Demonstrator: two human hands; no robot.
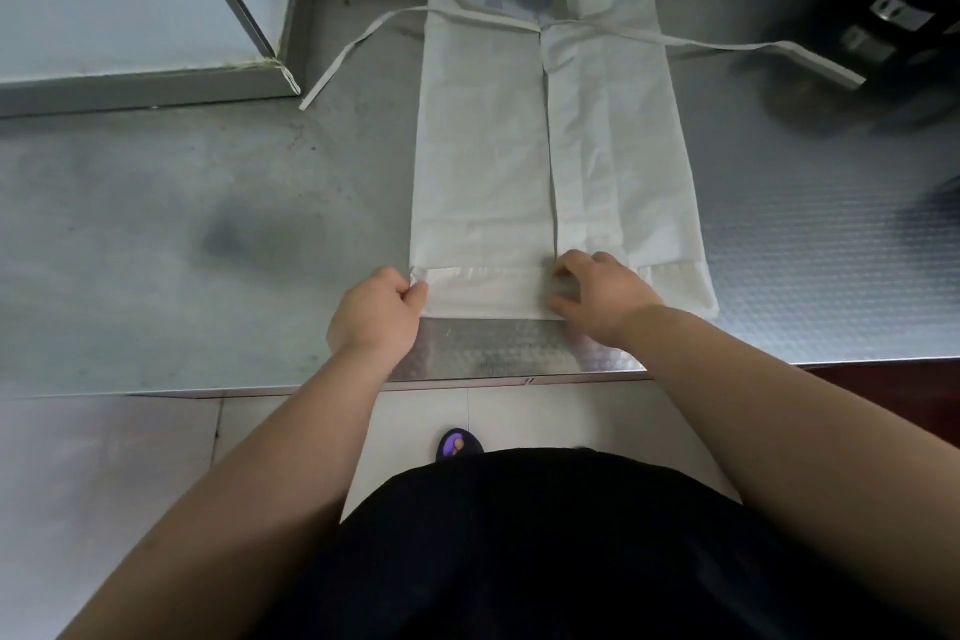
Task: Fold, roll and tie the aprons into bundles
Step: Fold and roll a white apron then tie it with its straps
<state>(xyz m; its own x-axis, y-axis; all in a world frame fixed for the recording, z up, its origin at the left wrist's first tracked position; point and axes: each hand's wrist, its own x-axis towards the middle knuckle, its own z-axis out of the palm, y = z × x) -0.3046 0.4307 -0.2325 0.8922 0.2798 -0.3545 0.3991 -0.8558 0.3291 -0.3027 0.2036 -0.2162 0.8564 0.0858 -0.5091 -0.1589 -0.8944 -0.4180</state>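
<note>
White apron (519, 161), folded lengthwise into a long strip, lies flat on a steel table (208, 224), its near end turned up in a narrow band. The left hand (376, 309) pinches the band's left corner, and the right hand (597, 294) grips the band near its middle. Ties (343, 52) trail sideways at the far end.

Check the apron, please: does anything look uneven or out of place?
The apron has its near end turned up only between the left hand and right hand; the right corner lies flat, so the fold looks uneven.
</note>
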